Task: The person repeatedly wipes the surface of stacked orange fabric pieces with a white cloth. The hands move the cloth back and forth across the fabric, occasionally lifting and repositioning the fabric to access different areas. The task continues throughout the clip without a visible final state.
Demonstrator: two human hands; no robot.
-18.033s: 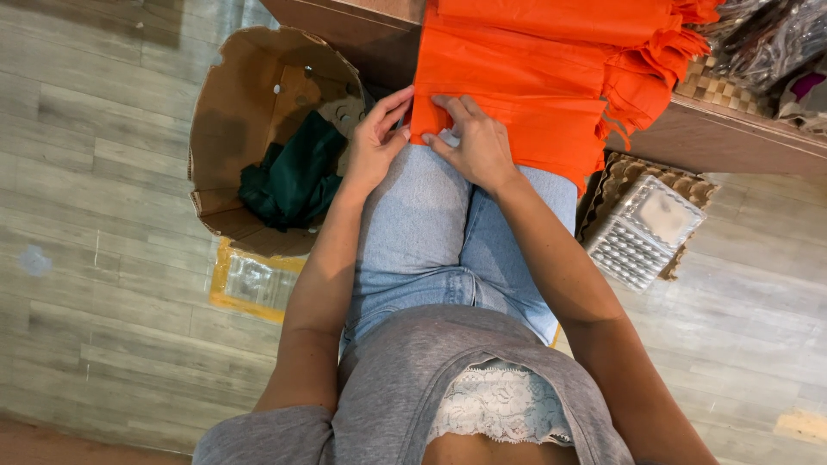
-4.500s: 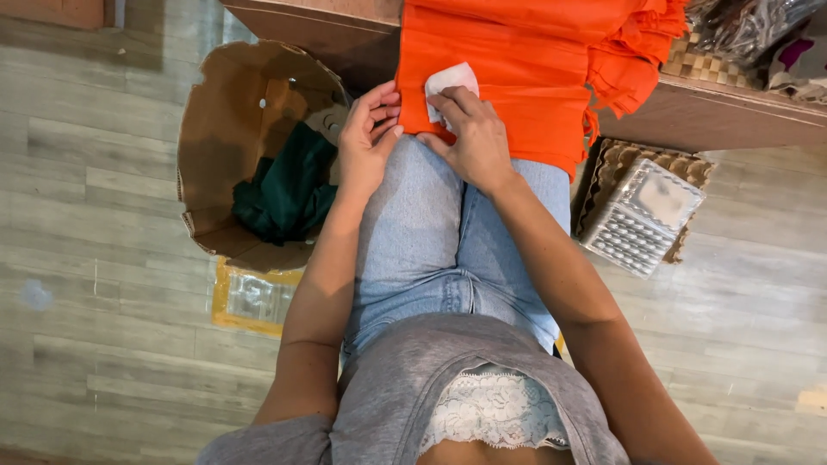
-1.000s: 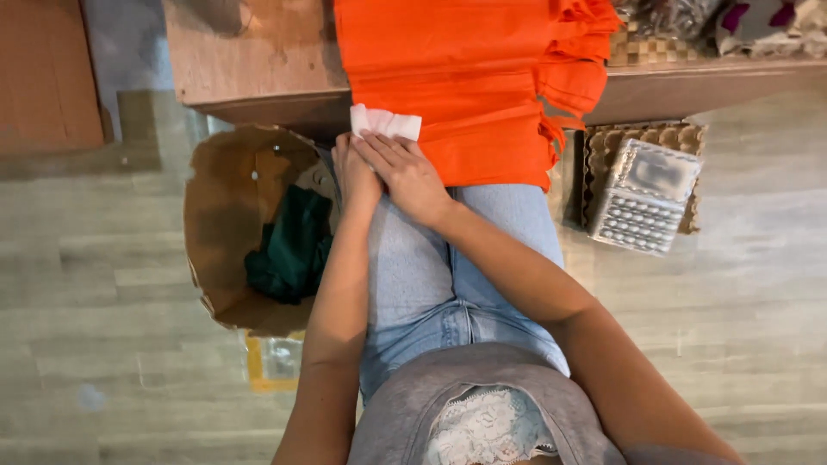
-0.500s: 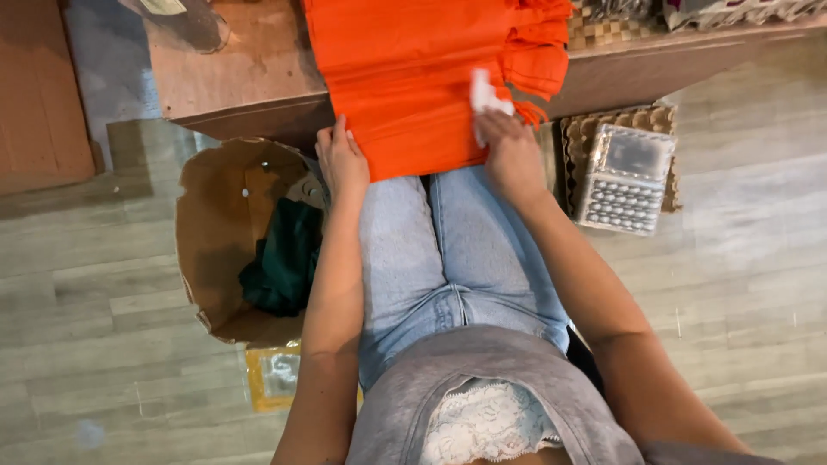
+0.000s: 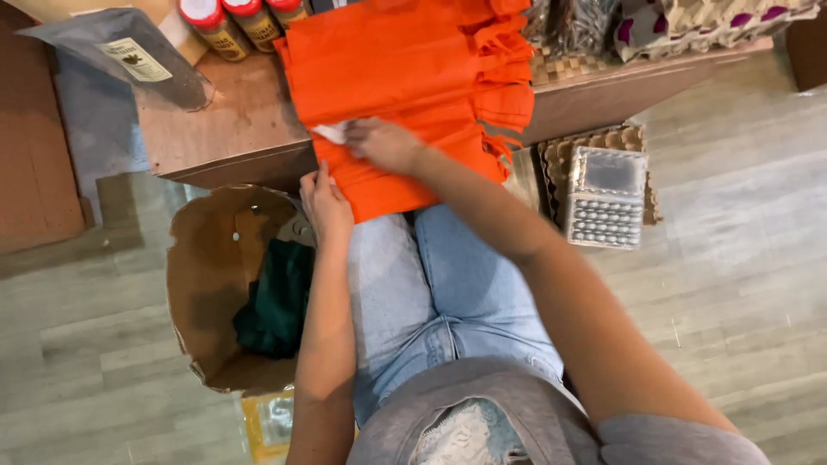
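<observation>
Right hand (image 5: 386,145) crossed left, orange cloth (image 5: 405,95) (lengthwise away)

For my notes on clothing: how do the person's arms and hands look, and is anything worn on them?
Both arms are bare from the short grey sleeve down. The left hand and right hand show no gloves, and no rings or watch that I can see.

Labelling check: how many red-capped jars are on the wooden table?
3. The red-capped jars stand in a row at the wooden table's far edge, left of the orange cloth stack: left, middle, right. The frame crops them; more may be hidden.
</observation>
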